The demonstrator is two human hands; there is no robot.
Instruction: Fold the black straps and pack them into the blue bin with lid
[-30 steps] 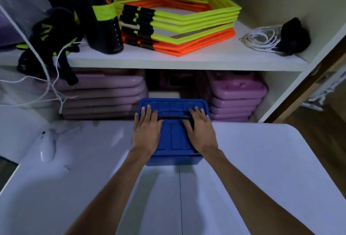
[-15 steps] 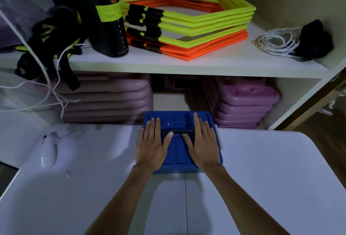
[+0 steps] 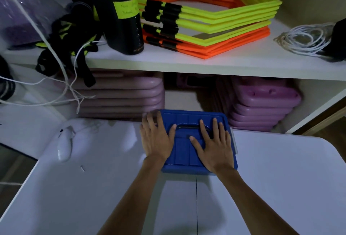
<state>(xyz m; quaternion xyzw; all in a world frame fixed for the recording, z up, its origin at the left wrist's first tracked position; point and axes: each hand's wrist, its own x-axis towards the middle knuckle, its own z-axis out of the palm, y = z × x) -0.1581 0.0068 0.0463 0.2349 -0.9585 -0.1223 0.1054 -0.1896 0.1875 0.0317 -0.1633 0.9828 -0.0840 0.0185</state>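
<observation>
- We have both palms flat on the lid [image 3: 189, 120] of the blue bin [image 3: 196, 170], likely to seat it all round or to steady the box, so the fingers lie straight and grip nothing.
- Our left hand [image 3: 156, 139] rests on the lid's left edge, its fingertips reaching over the far left corner; its thumb lies by the recessed handle [image 3: 189, 127].
- Our right hand [image 3: 213, 148] presses the right half, thumb pointing toward the middle.
- The bin sits at the far edge of the white counter [image 3: 280, 188], just in front of the stacked purple pads [image 3: 119, 96] under the shelf [image 3: 187, 62].
- The lid is deep blue, ribbed, and looks level and closed; we cannot see inside, so we cannot tell whether any black straps are packed there.
- A dark tangled bundle [image 3: 65, 47] hangs off the shelf's left end; we cannot tell if it belongs to the task.
</observation>
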